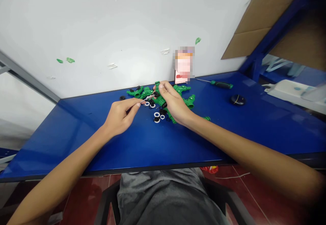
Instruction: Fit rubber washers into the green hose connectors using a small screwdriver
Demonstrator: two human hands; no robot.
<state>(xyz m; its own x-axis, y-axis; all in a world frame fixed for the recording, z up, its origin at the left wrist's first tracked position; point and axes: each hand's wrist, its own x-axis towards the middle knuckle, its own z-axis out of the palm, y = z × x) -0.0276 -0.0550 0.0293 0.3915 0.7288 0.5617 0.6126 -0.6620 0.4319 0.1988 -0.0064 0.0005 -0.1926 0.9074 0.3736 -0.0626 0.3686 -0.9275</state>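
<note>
Between the thumb and fingers of my left hand is a thin metal tool; whether it is tweezers or a pick, I cannot tell. Its tip reaches a small black part on the green plastic hose connector. My right hand is closed around that connector, hiding much of it. Under and around both hands lie more green hose connectors, white ring washers and small black plastic pieces. A black round cap sits left of the pile.
A screwdriver with a green and black handle lies at the back right of the blue table. Nearer is a black round object with a band. A phone-like upright screen, blurred, leans on the wall. White equipment stands far right.
</note>
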